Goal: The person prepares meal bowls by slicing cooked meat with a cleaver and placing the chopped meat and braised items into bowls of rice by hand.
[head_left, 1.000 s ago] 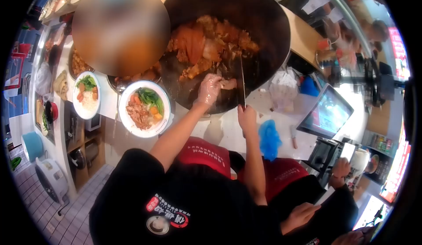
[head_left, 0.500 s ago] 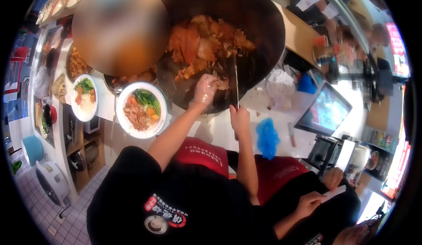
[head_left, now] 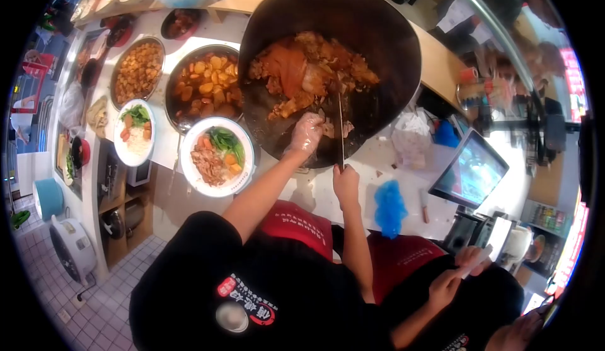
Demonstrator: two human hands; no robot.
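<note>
In the head view, my left hand [head_left: 307, 134], in a clear plastic glove, is closed on a piece of meat [head_left: 327, 127] inside the large dark round pan. My right hand [head_left: 346, 183] grips a knife [head_left: 341, 124], its long blade reaching over the pan's near rim beside the meat. A heap of brown braised meat [head_left: 302, 70] with glossy skin lies beyond both hands. Left of my left forearm sits a white bowl [head_left: 187, 162] of rice, chopped meat, greens and egg.
A second bowl [head_left: 133, 155], a pan of potato-like chunks [head_left: 161, 67] and a pot of stewed pieces [head_left: 236, 108] stand left. A blue plastic bag [head_left: 391, 208], a small knife [head_left: 424, 206] and a screen [head_left: 469, 169] are right. A co-worker's hands [head_left: 445, 286] hold something white.
The view has shifted, so most things sit lower and further right. The knife and my gloved hand remain in the pan, and a small meat piece now shows just right of the blade.
</note>
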